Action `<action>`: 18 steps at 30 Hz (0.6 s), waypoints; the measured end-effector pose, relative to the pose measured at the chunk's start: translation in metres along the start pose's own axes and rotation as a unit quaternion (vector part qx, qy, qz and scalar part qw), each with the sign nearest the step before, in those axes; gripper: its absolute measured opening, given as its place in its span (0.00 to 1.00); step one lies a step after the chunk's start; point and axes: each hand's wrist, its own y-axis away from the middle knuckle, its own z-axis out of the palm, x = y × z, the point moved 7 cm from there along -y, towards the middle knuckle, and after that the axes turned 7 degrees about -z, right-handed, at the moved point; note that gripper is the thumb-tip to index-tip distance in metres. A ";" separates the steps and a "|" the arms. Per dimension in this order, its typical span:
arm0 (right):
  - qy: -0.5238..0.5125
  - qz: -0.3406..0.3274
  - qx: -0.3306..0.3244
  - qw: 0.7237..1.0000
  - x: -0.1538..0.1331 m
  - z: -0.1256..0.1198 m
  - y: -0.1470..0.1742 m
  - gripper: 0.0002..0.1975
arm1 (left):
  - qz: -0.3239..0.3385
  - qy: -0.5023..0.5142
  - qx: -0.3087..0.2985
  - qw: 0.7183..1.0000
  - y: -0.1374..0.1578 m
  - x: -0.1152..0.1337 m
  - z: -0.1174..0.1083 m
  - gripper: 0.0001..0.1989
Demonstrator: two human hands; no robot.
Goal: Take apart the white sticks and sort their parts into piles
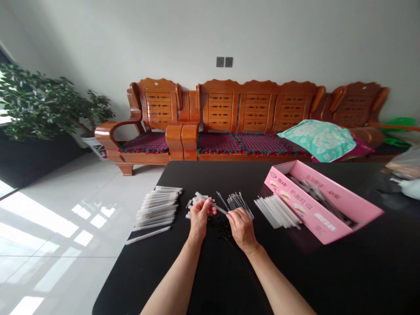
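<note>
Between my two hands runs a slim, translucent whitish tube (219, 209), held near its ends. My left hand (198, 217) pinches the left end with thumb and fingertips. The fingers of my right hand (242, 226) close on the other end. Behind my left hand lie short white pieces (189, 204), partly covered by it. Small black parts (224, 231) are heaped on the table below the tube. Thin dark rods with light tips (241, 203) lie just beyond my right hand. Farther right is a row of white tubes (277, 212).
On the left of the black table (157, 280) lies a stack of whitish tubes with dark ends (158, 205). A pink box (331, 221) with dark, slender items inside stands at right. Behind are a wooden sofa (256, 109) and a turquoise pillow (323, 139).
</note>
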 end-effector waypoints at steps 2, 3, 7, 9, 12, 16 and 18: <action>0.003 -0.003 0.003 1.000 0.000 0.001 0.000 0.11 | -0.002 -0.002 0.004 1.000 -0.001 -0.001 -0.001 0.17; 0.003 -0.004 0.004 1.000 -0.001 0.001 0.001 0.11 | -0.004 -0.003 0.005 1.000 -0.001 -0.002 -0.001 0.17; -0.002 -0.005 0.009 1.000 -0.001 0.000 0.000 0.09 | -0.009 0.002 0.005 1.000 -0.001 -0.003 -0.001 0.17; -0.009 -0.003 0.008 1.000 -0.002 -0.002 -0.001 0.08 | -0.007 0.007 0.006 1.000 -0.001 -0.003 -0.002 0.18; -0.006 -0.002 -0.015 1.000 -0.003 -0.002 -0.002 0.09 | -0.001 0.009 0.003 1.000 -0.002 -0.004 -0.003 0.18; 0.008 -0.001 -0.030 1.000 -0.003 0.000 -0.001 0.12 | 0.003 0.001 -0.003 1.000 -0.002 -0.005 -0.005 0.18; 0.001 -0.001 -0.024 1.000 -0.002 0.001 0.000 0.11 | 0.002 0.002 0.000 1.000 -0.002 -0.005 -0.006 0.18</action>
